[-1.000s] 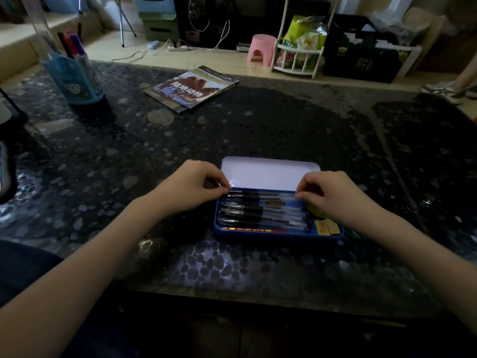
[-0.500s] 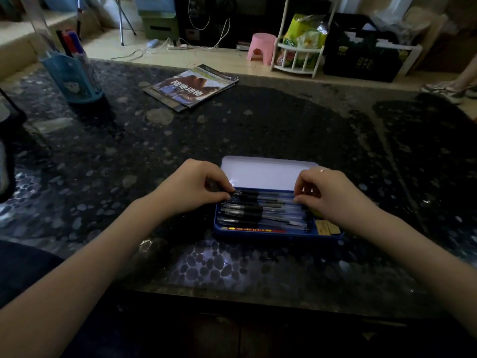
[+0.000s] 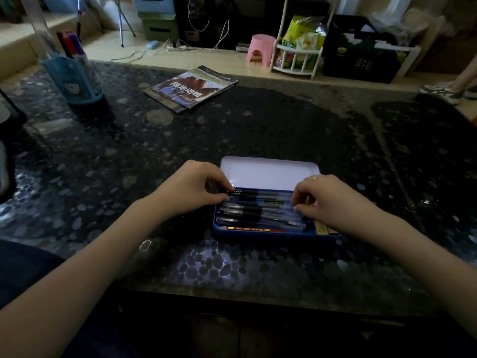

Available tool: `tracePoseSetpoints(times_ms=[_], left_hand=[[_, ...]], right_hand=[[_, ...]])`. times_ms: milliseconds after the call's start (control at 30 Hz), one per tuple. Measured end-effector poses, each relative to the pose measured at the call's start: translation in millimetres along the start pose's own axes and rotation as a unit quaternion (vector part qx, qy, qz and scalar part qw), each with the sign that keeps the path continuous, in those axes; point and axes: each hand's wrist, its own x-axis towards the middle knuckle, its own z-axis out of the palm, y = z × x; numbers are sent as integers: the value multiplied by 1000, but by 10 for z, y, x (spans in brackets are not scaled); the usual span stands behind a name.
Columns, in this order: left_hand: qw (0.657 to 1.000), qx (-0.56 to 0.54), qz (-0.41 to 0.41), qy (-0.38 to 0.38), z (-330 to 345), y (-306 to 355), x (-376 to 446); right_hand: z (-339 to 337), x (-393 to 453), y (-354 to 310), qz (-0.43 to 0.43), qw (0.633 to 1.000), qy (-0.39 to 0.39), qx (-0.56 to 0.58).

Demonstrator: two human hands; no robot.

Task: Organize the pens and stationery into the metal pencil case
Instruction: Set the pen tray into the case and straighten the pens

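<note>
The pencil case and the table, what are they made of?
The pencil case looks like thin painted metal: blue outside, with a pale smooth lid that catches the light. The table seems to be polished dark stone or a glossy look-alike, speckled with pebble shapes and shiny reflections.

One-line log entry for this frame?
case: open | pens: inside | left hand: pinching top pen end | right hand: pinching other end
</note>
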Motion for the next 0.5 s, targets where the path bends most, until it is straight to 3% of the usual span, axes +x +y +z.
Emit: tracePoseSetpoints(times_ms=[200,500], left_hand=[[1000,-15,-13,-8,-18,3,3],[1000,-22,-14,-6,-12,-4,-9]], right_hand=[[-24,-24,-11,1,1000,28,-14],[-1,-9,28,14,998,25,53]])
